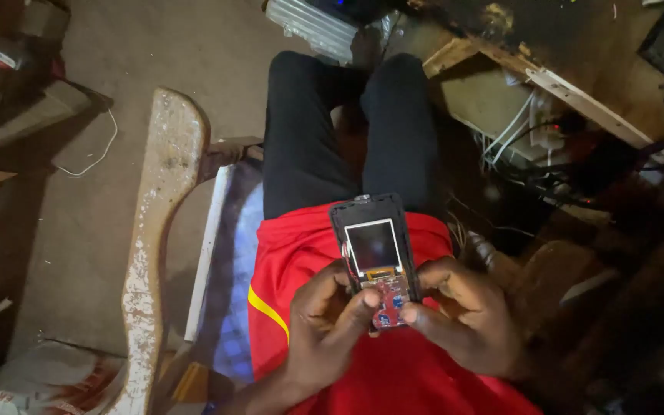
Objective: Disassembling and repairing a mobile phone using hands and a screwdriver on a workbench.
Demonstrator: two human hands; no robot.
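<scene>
I hold a small opened mobile phone (374, 246) upright over my lap, its front cover off. A pale screen sits in a black frame, and a red circuit board shows below it. My left hand (324, 323) grips the phone's lower left side, thumb pressed on the red board. My right hand (463, 311) wraps the lower right side, thumb tip touching the board's bottom edge. I am seated, wearing a red shirt (393, 376) and black trousers (301, 131).
A worn wooden workbench (578, 84) stands at the upper right, with tangled cables and a white power strip (539, 131) beneath it. A pale paint-flecked wooden plank (155, 230) leans at my left. A corrugated metal piece (313, 27) lies ahead on the concrete floor.
</scene>
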